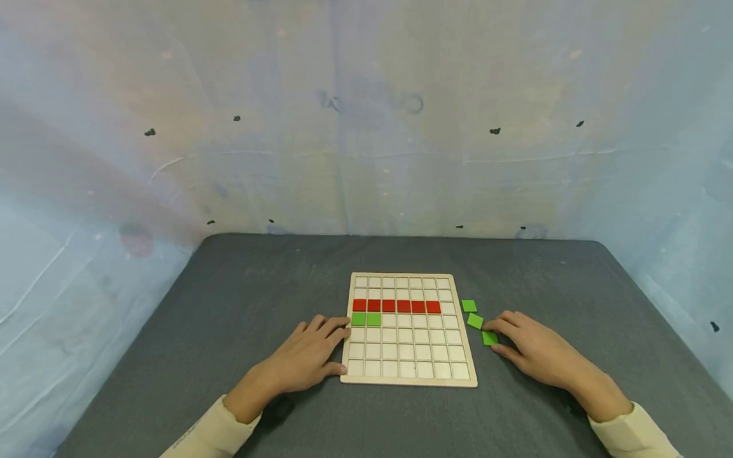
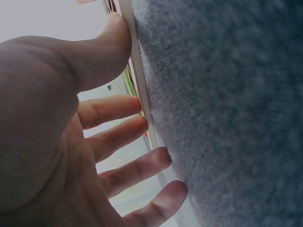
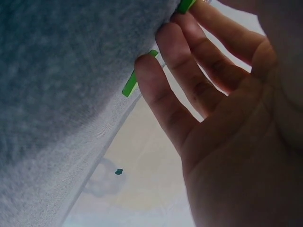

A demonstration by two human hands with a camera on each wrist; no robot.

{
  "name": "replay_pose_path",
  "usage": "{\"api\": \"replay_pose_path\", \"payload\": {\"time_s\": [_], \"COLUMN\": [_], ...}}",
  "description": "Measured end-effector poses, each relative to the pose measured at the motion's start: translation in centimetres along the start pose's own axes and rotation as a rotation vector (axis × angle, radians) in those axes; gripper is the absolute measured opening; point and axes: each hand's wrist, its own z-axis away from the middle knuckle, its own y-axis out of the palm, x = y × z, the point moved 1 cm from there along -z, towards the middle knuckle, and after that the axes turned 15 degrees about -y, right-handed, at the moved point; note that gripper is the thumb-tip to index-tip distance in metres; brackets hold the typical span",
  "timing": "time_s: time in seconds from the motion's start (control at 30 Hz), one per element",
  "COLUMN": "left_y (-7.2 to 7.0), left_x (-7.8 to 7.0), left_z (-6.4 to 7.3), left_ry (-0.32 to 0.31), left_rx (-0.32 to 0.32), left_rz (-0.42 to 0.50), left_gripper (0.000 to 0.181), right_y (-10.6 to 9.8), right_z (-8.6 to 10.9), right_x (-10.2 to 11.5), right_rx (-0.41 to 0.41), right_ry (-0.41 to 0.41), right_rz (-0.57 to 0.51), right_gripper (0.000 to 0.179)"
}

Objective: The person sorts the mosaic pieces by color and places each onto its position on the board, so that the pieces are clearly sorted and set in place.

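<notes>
A square wooden grid board (image 1: 409,383) lies on the grey cloth. Several red tiles (image 1: 403,306) run along its third row from the left, and two green tiles (image 1: 366,319) sit at the left of the row below. My left hand (image 1: 303,358) rests at the board's left edge, fingers spread and nearly straight, thumb at the lower left corner. Right of the board, my right hand (image 1: 532,346) pinches a loose green tile (image 1: 489,338) between thumb and forefinger, close to the cloth. The right wrist view shows that tile (image 3: 185,5) partly hidden by the fingertips.
Two more loose green tiles, an upper one (image 1: 469,306) and a lower one (image 1: 474,321), lie between the board and my right hand. A dark grey cloth-covered table (image 1: 275,273) stretches around them. Pale hanging sheeting (image 1: 366,159) with dark marks encloses the table's back and sides.
</notes>
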Motion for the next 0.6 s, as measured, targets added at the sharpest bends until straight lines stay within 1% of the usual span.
{"api": "replay_pose_path", "payload": {"time_s": [0.3,0.6], "left_y": [-0.06,0.0], "left_x": [-0.08,-0.03], "left_z": [0.08,0.01], "left_ry": [0.001,-0.006], "left_rx": [-0.008,-0.006], "left_rz": [0.012,0.013], "left_gripper": [0.066,0.066], "right_y": [0.16,0.25], "right_z": [0.06,0.02], "right_x": [-0.27,-0.27], "right_rx": [-0.01,0.015], "right_ry": [-0.022,0.006], "right_rz": [0.007,-0.019], "right_gripper": [0.033,0.034]}}
